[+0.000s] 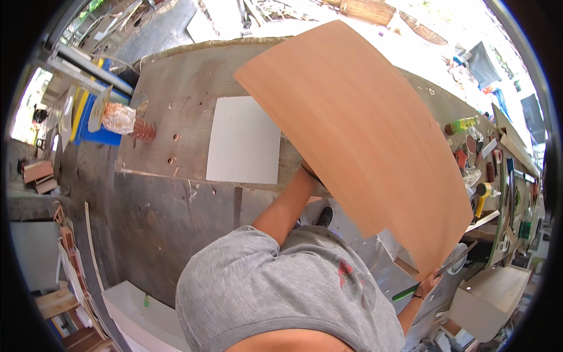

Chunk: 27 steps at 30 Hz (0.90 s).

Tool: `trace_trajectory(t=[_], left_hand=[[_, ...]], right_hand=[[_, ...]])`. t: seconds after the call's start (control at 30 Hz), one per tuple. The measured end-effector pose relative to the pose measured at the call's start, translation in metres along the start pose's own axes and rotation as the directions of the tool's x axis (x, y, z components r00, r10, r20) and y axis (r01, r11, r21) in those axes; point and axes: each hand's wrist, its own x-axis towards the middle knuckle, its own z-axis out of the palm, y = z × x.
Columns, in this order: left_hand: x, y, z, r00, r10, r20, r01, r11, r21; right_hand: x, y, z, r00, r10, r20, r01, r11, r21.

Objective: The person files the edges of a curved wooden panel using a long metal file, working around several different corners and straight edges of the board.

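A large tan plywood panel (363, 123), with a notch cut near its lower corner, is held tilted above the workbench. My left forearm reaches under the panel's left edge, which hides the fingers of that hand. At the panel's lower right corner my right hand (430, 283) is closed on the edge. A thin dark strip (458, 257) sticks out beyond the right fingers, and a green bar (405, 292) shows beside the wrist; I cannot tell whether they are one tool. A white rectangular board (244, 141) lies flat on the bench, left of the panel.
The worn wooden workbench (187, 76) has a reddish-brown cylinder (144, 129) at its left end. Along the right side lie a green-and-clear bottle (461, 125), a yellow-and-black tool (483, 196) and other clutter. A white box-like piece (489, 302) stands at lower right, a white trough-like piece (138, 314) at lower left.
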Motion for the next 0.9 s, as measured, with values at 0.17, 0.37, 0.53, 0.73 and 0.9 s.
trace_trajectory(t=[0.17,0.37,0.53,0.73,0.9], left_hand=[[-0.030,-0.002,-0.014,0.999,-0.009,-0.049,0.010,1.000,0.014],[-0.068,0.025,-0.031,0.991,0.013,-0.135,-0.006,0.999,0.054],[-0.091,0.038,-0.041,0.985,0.004,-0.175,0.013,0.995,0.098],[-0.108,0.062,-0.050,0.981,0.013,-0.194,0.011,0.993,0.119],[-0.121,0.075,-0.055,0.978,0.033,-0.206,-0.006,0.991,0.133]], right_hand=[[-0.003,0.001,-0.010,0.994,-0.097,0.039,0.099,0.994,-0.047],[-0.002,-0.030,0.004,0.998,0.055,0.034,-0.059,0.993,0.100],[0.008,-0.011,0.008,0.999,0.034,0.027,-0.037,0.995,0.094],[0.020,-0.028,0.039,0.995,-0.101,-0.022,0.103,0.973,0.209],[0.046,-0.051,0.058,0.989,-0.130,0.070,0.123,0.988,0.093]])
